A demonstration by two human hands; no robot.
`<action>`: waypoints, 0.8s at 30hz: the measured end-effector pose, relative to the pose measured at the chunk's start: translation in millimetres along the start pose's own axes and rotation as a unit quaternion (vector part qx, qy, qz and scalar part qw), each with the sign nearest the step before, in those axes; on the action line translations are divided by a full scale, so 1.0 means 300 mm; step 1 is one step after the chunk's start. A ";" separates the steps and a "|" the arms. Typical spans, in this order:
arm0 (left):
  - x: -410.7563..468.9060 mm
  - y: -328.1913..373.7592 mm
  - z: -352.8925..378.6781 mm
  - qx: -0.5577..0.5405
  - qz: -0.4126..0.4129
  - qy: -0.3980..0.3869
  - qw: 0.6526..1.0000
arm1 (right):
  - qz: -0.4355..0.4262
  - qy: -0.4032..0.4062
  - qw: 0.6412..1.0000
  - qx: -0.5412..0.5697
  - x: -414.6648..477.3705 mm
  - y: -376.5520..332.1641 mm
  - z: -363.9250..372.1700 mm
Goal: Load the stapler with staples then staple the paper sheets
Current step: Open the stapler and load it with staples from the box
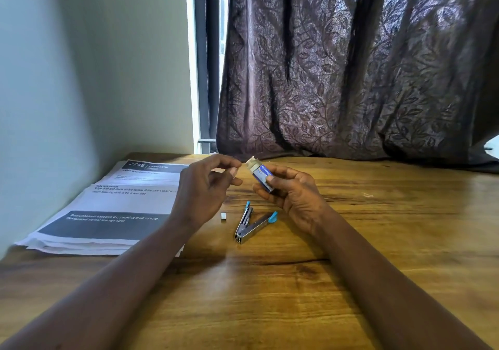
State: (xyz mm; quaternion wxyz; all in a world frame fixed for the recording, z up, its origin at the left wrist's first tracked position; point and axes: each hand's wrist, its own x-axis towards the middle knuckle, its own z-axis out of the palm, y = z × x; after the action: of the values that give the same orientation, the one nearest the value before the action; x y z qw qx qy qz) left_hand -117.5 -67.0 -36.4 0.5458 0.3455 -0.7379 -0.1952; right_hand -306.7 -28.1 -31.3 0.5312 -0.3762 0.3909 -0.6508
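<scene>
A small silver stapler [249, 227] with blue tips lies opened in a V on the wooden table [270, 295], between my two hands. My right hand [291, 190] grips a small blue staple box [261, 173] above it, with the box's white flap open toward the left. My left hand [206, 187] hovers just left of the box, its thumb and fingers close together; I cannot make out anything between them. A short strip of staples [223, 216] rests on the table left of the stapler. The stack of printed paper sheets [113, 206] lies at the left.
A pale wall runs along the table's left side. A dark leaf-patterned curtain [351, 80] hangs behind the table's far edge, with a window frame [206, 66] beside it. A tiny bit of bent metal [367, 195] lies at the right.
</scene>
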 end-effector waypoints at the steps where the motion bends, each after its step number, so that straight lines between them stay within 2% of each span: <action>1: 0.002 0.002 0.000 -0.001 0.002 0.005 1.000 | 0.000 -0.006 1.000 -0.017 -0.005 0.003 0.003; 8: 0.016 -0.014 -0.023 0.030 0.028 0.021 0.999 | -0.030 -0.022 0.993 -0.114 -0.015 0.024 0.016; 19: 0.017 -0.023 -0.019 0.108 0.088 -0.020 0.990 | -0.024 -0.031 0.989 -0.143 -0.021 0.023 0.023; 24: 0.016 -0.038 -0.020 0.114 0.076 -0.040 0.990 | -0.022 -0.036 0.989 -0.141 -0.022 0.022 0.023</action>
State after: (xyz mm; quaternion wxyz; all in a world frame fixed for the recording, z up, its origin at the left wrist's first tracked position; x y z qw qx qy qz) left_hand -109.4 -77.8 -38.7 0.4862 0.3407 -0.8005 -0.0818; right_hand -296.8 -23.3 -35.1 0.4723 -0.4793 0.4506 -0.5867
